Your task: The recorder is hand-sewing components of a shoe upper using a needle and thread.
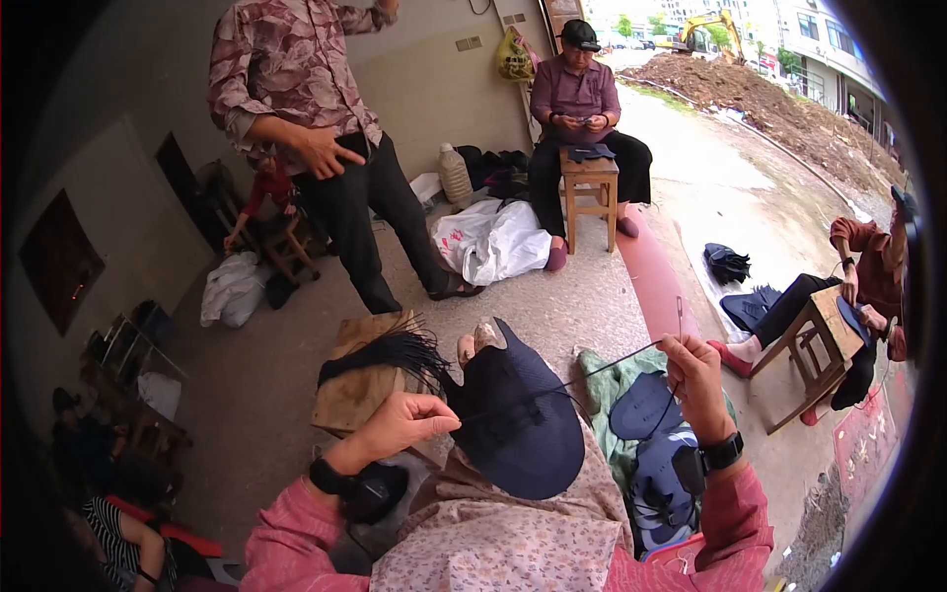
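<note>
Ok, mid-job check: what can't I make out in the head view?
All in the head view:
- Underside of the dark sole-shaped piece: hidden by its upper face.
- Dark cord inside the left hand: covered by the pinching grip.
- Small item held by the seated person in the black cap: too small.
- Standing person's head: cut off by the upper edge.

My cord looks matt, my dark sole-shaped piece finely textured; matt strands overhang the wooden stool at its right edge.

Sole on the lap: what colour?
The sole is dark navy, best seen in the head view.
</note>
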{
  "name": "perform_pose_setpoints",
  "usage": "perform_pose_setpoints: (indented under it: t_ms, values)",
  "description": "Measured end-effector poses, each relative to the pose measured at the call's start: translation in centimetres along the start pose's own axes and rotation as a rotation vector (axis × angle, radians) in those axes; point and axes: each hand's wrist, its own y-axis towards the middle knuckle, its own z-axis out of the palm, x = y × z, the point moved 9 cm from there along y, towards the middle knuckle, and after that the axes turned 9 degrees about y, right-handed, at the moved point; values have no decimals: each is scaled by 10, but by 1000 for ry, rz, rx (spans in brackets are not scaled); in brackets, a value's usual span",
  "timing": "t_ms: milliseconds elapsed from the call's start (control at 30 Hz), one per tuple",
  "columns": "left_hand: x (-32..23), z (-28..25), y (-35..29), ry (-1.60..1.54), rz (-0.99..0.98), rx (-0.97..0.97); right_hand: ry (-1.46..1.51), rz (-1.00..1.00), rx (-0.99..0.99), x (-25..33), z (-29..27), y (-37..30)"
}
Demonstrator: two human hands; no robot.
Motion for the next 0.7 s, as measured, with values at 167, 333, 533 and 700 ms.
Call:
perform_pose_setpoints:
  t_ms: [167,333,533,700]
  values:
    - [43,14,9,-46,-120,18,-6,-23,-108,-14,-43,15]
    - [74,28,13,-165,-261,52,-147,-2,-129,-32,-61,18]
    - [94,36,10,-256,-462,-57,-500,-59,-67,-52,-61,24]
    - [81,31,19,-271,-369,-140,-495,-58,9,-75,-59,26]
